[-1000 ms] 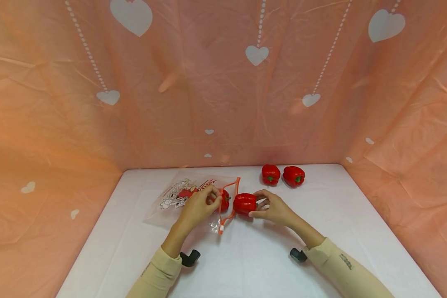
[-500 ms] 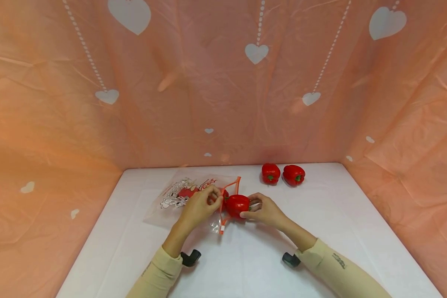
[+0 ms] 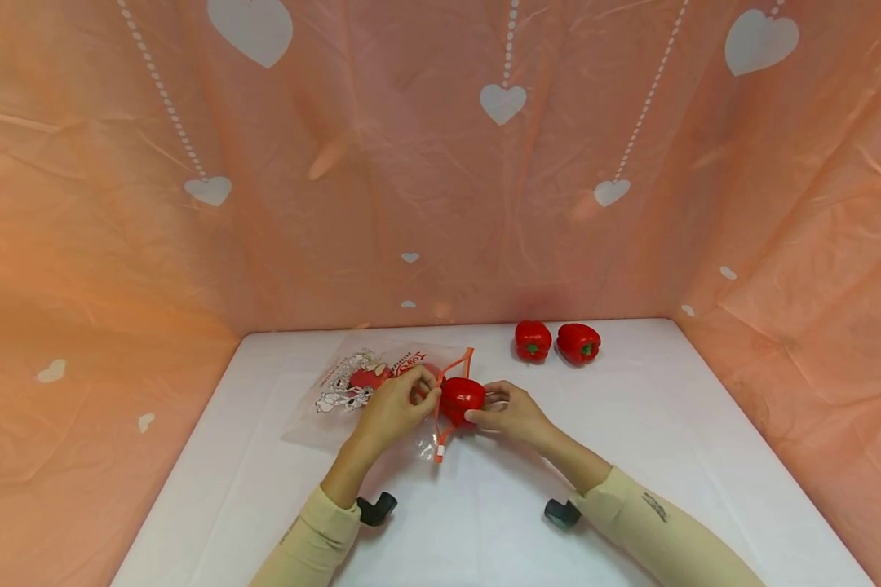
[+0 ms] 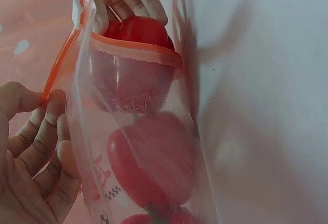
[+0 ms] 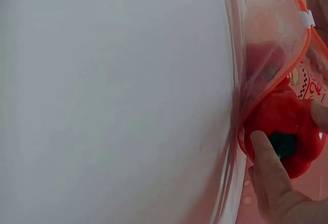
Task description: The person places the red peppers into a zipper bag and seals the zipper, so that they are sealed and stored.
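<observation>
A clear zip bag (image 3: pixel 352 383) with an orange zip edge and a printed cartoon lies on the white table (image 3: pixel 631 456). My left hand (image 3: pixel 420 397) pinches the upper edge of its mouth and holds it apart. My right hand (image 3: pixel 486 409) grips a red bell pepper (image 3: pixel 461 396), which sits halfway through the mouth. In the left wrist view that pepper (image 4: pixel 138 29) is at the orange rim, and another red pepper (image 4: pixel 154 162) lies deeper in the bag (image 4: pixel 128 80). In the right wrist view my fingers (image 5: pixel 269 167) press beside the green stem of the pepper (image 5: pixel 287 124).
Two more red peppers (image 3: pixel 533 340) (image 3: pixel 577 342) lie side by side near the table's back edge, right of the bag. Pink cloth with white hearts (image 3: pixel 440 163) walls the table at the back and on both sides.
My right hand has carried the pepper leftward from beside the bag into its mouth. My left hand has stayed on the zip edge, and the two back peppers have not moved.
</observation>
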`<state>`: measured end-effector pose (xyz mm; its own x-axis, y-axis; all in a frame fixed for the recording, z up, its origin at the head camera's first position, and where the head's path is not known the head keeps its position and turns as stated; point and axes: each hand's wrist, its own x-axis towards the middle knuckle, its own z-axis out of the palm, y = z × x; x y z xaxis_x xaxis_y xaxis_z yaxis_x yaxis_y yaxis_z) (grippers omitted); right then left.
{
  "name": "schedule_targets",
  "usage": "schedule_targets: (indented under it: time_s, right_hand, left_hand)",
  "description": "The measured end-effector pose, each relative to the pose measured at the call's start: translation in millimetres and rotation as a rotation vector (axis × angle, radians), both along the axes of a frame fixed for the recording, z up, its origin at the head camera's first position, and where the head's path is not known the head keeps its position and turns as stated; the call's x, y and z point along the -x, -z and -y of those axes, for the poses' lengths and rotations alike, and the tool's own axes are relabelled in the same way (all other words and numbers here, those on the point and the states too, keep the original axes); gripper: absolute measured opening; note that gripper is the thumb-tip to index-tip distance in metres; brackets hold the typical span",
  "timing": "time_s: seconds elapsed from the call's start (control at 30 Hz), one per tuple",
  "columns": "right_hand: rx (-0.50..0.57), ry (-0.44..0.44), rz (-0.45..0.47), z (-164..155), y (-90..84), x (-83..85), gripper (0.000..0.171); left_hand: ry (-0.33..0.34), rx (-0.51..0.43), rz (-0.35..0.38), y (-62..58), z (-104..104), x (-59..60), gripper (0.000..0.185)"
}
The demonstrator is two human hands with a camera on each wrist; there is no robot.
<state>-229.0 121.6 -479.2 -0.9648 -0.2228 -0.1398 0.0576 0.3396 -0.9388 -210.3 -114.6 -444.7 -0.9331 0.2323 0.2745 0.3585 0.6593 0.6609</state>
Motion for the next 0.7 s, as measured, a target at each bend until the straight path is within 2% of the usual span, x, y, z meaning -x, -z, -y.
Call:
schedule_targets:
  time_s: [0.7]
  right_hand:
    - [-0.002, 0.004, 0.000, 25, 2.2, 8.9, 0.064]
  left_hand:
    - [-0.001, 0.012, 0.001, 0.0, 2, 1.0, 0.008]
